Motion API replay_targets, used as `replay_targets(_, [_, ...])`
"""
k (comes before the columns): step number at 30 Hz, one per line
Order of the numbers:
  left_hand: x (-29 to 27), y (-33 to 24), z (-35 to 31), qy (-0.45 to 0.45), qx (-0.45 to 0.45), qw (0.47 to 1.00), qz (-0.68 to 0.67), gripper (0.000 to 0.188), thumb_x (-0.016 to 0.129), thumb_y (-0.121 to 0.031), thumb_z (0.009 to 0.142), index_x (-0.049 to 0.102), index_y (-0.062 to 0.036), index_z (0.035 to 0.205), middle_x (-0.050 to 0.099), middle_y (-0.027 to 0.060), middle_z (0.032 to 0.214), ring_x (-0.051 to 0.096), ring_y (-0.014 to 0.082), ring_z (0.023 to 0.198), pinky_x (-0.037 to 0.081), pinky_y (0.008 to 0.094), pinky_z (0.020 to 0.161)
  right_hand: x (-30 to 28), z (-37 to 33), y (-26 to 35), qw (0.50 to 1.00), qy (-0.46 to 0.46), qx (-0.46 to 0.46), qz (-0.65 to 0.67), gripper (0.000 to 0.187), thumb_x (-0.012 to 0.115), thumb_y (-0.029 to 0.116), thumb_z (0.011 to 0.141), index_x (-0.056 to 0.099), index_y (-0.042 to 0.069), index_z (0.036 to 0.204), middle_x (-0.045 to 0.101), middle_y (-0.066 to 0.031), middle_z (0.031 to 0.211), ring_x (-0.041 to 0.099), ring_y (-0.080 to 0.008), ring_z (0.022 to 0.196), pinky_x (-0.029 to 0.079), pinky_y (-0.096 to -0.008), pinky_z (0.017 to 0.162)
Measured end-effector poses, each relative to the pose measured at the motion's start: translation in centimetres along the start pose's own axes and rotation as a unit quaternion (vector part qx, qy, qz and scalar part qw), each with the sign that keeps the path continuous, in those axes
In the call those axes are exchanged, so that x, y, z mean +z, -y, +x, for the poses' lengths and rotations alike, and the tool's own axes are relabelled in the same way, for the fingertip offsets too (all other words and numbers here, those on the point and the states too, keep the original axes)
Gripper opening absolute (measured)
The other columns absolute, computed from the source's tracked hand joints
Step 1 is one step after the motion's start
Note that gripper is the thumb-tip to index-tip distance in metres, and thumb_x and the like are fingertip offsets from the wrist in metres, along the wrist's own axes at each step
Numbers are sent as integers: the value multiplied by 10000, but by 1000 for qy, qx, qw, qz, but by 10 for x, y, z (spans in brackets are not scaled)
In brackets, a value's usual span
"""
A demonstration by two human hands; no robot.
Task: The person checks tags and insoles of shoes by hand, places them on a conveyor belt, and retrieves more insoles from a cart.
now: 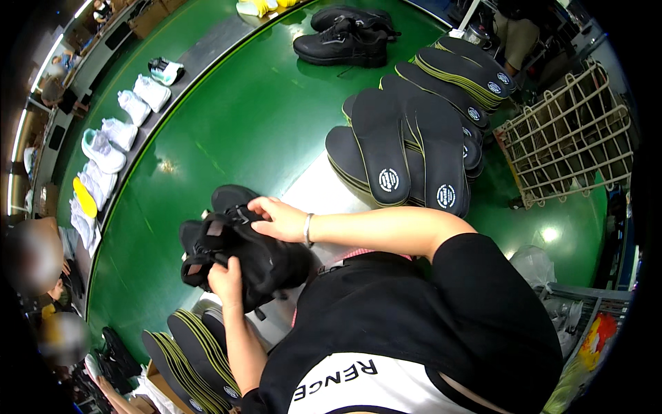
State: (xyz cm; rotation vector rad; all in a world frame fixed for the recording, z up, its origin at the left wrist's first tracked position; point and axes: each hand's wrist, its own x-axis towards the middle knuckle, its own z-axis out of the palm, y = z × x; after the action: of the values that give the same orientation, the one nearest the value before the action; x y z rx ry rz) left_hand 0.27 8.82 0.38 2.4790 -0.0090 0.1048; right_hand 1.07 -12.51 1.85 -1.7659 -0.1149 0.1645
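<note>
Black shoes (256, 260) pointed toes away, left hand (226, 281) gripping the near side, right hand's (281, 219) fingers bent on top, pinch hidden.

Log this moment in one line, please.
Left hand: gripping black shoes; right hand: on same shoes; insoles: stacked on both sides; white shoes: row at left

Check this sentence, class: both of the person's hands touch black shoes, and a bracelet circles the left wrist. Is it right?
Not quite: the head view shows the bracelet on the right wrist, not the left. The left hand and right hand both touch black shoes, as stated.
</note>
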Motion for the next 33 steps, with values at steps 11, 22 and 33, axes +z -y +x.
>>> replay_targets(11, [-93, 91, 130, -62, -219, 973, -48, 390, 484, -327, 823, 518, 35, 964, 578, 71, 727, 550, 204, 561, 450, 295, 549, -118, 17, 40, 999, 14, -14, -28, 300, 532, 214, 758, 544, -2, 965, 596, -122, 880, 568, -198, 799, 453, -291, 712])
replay_targets(22, [62, -18, 2, -5, 65, 996, -53, 272, 523, -134, 764, 497, 13, 992, 536, 180, 915, 512, 318, 835, 405, 372, 751, -290, 96, -49, 841, -276, 134, -446, 390, 515, 190, 712, 494, 30, 1067, 499, -166, 1104, 467, -301, 1032, 387, -379, 871])
replay_targets(33, [107, -21, -28, 40, 183, 978, 96, 300, 593, -240, 655, 544, -117, 924, 536, 48, 792, 502, 219, 727, 341, 373, 633, -361, 131, -75, 715, -243, 350, -554, 888, 661, 346, 644, 149, 105, 1329, 250, -60, 1354, 60, -216, 1294, 144, -484, 1002])
